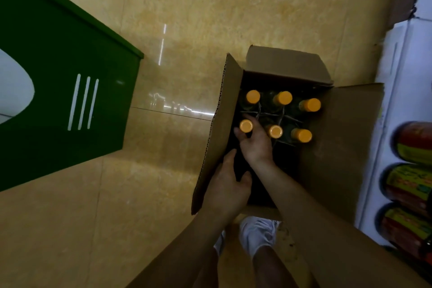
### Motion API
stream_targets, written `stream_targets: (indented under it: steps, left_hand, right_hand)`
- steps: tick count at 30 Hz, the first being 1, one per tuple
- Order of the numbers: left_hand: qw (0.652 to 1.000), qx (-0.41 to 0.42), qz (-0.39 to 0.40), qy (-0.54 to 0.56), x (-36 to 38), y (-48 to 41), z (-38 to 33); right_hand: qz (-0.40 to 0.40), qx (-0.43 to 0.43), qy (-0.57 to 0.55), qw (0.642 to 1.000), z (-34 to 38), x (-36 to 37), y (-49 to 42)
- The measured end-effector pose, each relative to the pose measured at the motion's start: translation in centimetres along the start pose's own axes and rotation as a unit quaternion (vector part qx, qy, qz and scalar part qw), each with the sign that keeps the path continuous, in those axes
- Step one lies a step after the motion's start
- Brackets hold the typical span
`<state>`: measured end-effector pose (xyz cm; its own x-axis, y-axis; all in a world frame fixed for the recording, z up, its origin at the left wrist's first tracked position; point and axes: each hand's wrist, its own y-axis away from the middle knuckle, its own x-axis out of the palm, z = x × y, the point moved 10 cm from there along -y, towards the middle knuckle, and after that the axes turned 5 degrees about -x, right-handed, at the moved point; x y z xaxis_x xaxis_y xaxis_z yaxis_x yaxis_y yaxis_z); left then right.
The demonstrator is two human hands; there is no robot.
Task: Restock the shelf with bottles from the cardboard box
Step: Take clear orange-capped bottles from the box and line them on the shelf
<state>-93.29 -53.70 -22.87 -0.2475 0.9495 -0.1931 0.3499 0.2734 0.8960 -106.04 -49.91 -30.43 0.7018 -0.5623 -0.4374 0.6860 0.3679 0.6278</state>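
Note:
An open cardboard box (339,138) stands on the tiled floor with its flaps spread. Inside stand several dark bottles with orange caps, in two rows. My right hand (254,145) reaches into the box and its fingers curl round the neck of the near-left bottle (246,126). My left hand (228,184) grips the near edge of the box's left flap (222,124), thumb inside. The near part of the box interior is dark and I cannot tell what lies there.
A white shelf (397,100) runs along the right edge, holding bottles with red and yellow labels (411,184). A green cabinet or display base (58,91) stands at the left. My white shoe (254,234) is just below the box.

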Motion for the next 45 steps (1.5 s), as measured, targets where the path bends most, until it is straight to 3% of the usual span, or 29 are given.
stream_targets:
  steps: [7,15,23,30,45]
  left_hand:
    - [1.000,0.014,0.004,0.023,-0.2,-0.4,-0.7]
    - [0.999,0.021,-0.009,-0.036,-1.7,1.0,-2.3]
    - [0.987,0.141,-0.008,-0.079,-3.4,6.1,-9.1]
    - [0.973,0.217,0.015,-0.073,-4.5,15.5,-17.0]
    - [0.925,0.377,-0.002,-0.048,-9.0,44.0,-33.6]
  right_hand:
    - [0.005,-0.097,0.006,0.995,0.7,-0.6,1.4]
    - [0.051,-0.159,0.000,0.986,5.7,-5.0,8.3]
    - [0.039,-0.212,0.020,0.976,14.4,-14.4,14.6]
    - [0.039,-0.239,-0.039,0.969,23.8,-22.6,20.3]
    - [-0.091,-0.332,-0.069,0.936,44.6,-40.4,39.6]
